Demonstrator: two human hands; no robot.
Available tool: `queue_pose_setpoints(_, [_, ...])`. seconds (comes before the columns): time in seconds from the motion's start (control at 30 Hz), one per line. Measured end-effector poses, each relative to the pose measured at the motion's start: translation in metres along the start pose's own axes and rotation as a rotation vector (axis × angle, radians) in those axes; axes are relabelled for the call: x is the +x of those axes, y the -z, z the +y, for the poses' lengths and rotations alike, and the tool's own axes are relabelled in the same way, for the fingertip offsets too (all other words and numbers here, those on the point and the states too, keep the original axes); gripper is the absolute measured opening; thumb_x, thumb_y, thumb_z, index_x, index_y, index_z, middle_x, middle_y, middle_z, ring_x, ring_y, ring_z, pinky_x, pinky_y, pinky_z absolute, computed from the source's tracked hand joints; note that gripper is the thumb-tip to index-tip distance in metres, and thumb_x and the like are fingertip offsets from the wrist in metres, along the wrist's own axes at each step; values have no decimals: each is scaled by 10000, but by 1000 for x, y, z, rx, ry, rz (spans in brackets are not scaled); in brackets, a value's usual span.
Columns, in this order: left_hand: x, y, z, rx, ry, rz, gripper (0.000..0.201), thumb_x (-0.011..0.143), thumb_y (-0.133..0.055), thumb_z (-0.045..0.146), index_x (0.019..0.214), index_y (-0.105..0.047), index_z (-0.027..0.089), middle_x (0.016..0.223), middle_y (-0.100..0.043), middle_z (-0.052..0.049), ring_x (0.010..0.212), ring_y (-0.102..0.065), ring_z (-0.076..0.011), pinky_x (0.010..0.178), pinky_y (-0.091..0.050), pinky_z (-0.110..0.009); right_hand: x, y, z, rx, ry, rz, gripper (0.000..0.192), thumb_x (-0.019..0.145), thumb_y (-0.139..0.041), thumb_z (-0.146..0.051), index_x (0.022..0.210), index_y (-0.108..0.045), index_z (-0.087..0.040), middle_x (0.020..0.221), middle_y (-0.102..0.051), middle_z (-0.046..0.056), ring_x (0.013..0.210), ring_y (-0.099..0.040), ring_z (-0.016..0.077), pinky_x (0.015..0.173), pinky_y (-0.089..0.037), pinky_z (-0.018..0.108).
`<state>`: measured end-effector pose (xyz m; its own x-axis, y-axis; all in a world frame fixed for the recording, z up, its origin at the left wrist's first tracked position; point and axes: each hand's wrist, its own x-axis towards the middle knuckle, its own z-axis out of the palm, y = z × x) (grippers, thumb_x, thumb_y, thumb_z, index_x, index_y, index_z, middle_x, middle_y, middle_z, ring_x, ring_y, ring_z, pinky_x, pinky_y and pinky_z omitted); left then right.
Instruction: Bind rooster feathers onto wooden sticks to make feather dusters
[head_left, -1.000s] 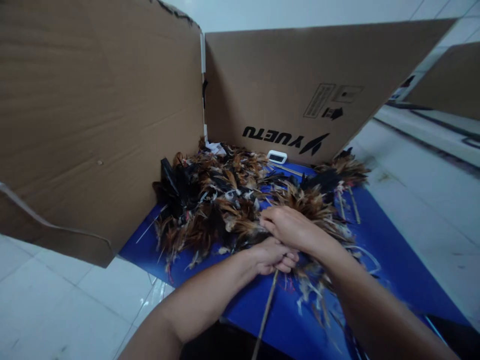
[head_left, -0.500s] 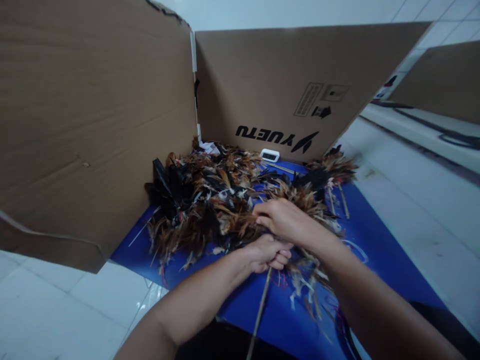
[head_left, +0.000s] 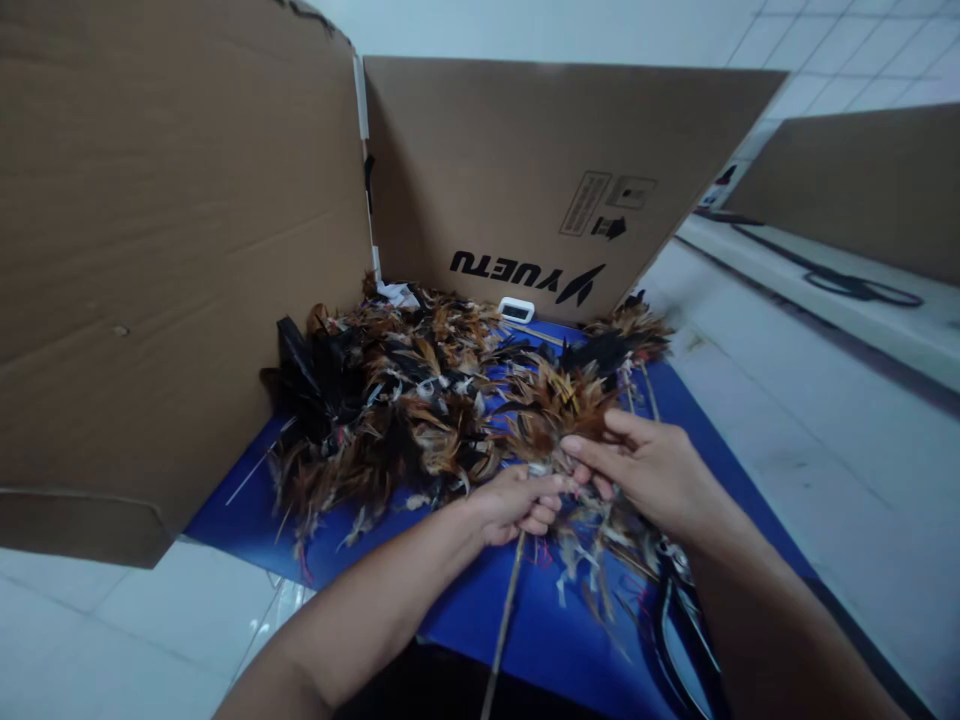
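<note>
My left hand is closed around a thin stick, which slants down toward me. Brown feathers fan out at the stick's upper end, just beyond my fingers, so it looks like a feather duster. My right hand is at the right side of this bundle, its fingers curled at the base of the feathers; what exactly they pinch is partly hidden. Loose pale feathers and bits of red thread lie below my hands on the blue board.
More brown and black feather bundles cover the board's left and back. A small white device with a dark display stands against the cardboard panel. Another tall cardboard panel rises at left. Black-handled pliers or cutters lie by my right forearm. Scissors rest at right.
My right hand has shifted right and turned, uncovering the brown feathers at the stick's end. The left hand keeps its grip on the stick. The view has moved slightly right.
</note>
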<state>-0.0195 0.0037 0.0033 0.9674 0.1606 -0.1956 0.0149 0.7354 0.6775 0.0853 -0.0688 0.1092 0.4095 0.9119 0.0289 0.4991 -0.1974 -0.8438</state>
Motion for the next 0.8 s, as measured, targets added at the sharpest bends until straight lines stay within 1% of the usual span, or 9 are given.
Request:
queue_pose_setpoints(0.07, [0,0,1,-16,6,-23,211,685,-641,233,813,-488,163,554,-258,96,391,-147,-1,381,-49,-156,-2,-2,10,56,-69,-6,383,667,-690,-479,596,-442,-195,510,-638,14,364,-521,101,372,-398,209])
queue_pose_setpoints(0.13, [0,0,2,-47,40,-25,185,659,-613,182,781,-475,163,548,-247,97,388,-134,-3,374,-43,-155,-3,-6,18,97,-122,13,400,647,-705,-470,610,-405,-207,515,-649,17,366,-544,111,369,-406,208])
queue_pose_setpoints(0.23, [2,1,4,-140,126,-26,154,669,-559,224,754,-444,167,551,-259,91,382,-131,-8,363,-33,-149,-2,-11,25,122,-183,50,413,633,-714,-443,610,-368,-219,525,-663,18,372,-568,122,367,-421,208])
queue_pose_setpoints(0.33, [4,3,5,-201,171,-39,161,688,-515,286,720,-406,172,570,-297,76,376,-152,-10,358,-34,-145,-2,-16,30,147,-215,50,427,627,-720,-429,594,-347,-222,525,-665,17,379,-588,133,369,-448,211])
queue_pose_setpoints(0.5, [5,5,3,-189,141,-64,213,707,-499,340,679,-367,174,585,-294,71,377,-160,-9,357,-48,-144,-2,-22,38,180,-213,83,400,621,-727,-415,606,-378,-221,533,-654,6,428,-630,165,378,-479,228])
queue_pose_setpoints(0.67, [3,3,4,-183,112,-126,235,715,-504,351,665,-368,165,637,-344,47,401,-146,-6,360,-34,-150,-3,-24,44,141,-237,76,366,653,-697,-406,601,-376,-237,562,-678,15,453,-648,190,399,-495,260])
queue_pose_setpoints(0.73, [2,2,5,-149,124,-127,208,702,-519,324,666,-404,154,618,-306,57,408,-127,-9,359,-32,-156,-3,-24,45,127,-242,79,357,655,-683,-407,591,-373,-242,545,-673,12,454,-650,201,392,-486,268])
queue_pose_setpoints(0.8, [2,2,6,-94,130,-122,172,692,-529,292,680,-459,136,595,-250,69,413,-111,-13,358,-34,-161,-4,-24,46,97,-242,107,367,641,-684,-400,568,-360,-243,493,-645,-2,436,-643,205,362,-447,252])
